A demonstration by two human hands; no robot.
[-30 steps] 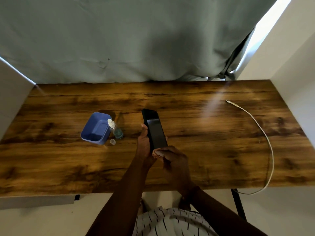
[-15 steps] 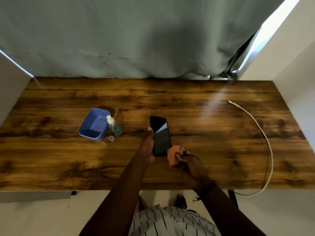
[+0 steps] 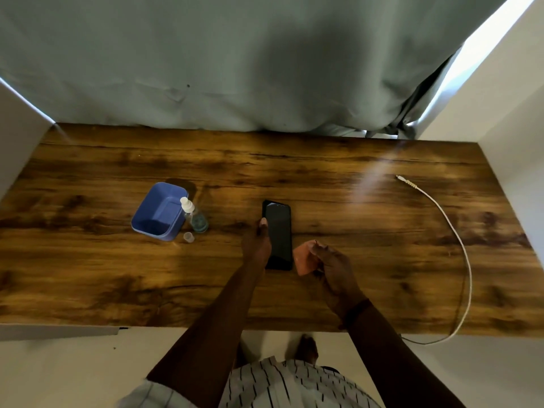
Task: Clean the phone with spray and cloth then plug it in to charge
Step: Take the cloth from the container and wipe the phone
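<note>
The phone (image 3: 278, 235) lies screen up near the middle of the wooden counter (image 3: 353, 231), its long side running away from the person. The left hand (image 3: 256, 244) rests against the phone's left edge, thumb laid along that side; whether the other fingers curl under it cannot be told. The right hand (image 3: 329, 265) sits just right of the phone's near end, its fingers closed around a small orange cloth (image 3: 304, 257), which is bunched in the grip and close to the phone's lower right corner, though contact cannot be made out. To the left of the phone, a clear spray bottle (image 3: 194, 214) with a white nozzle stands upright, touching the side of a blue tub (image 3: 157, 212). A small clear cap (image 3: 188, 237) sits on the counter just in front of the bottle. Well apart on the right, a white cable (image 3: 459, 245) curves along the counter, its plug end (image 3: 401, 178) lying toward the far right corner and its other end dropping over the near edge. A grey curtain (image 3: 235, 60) hangs behind the counter.
</note>
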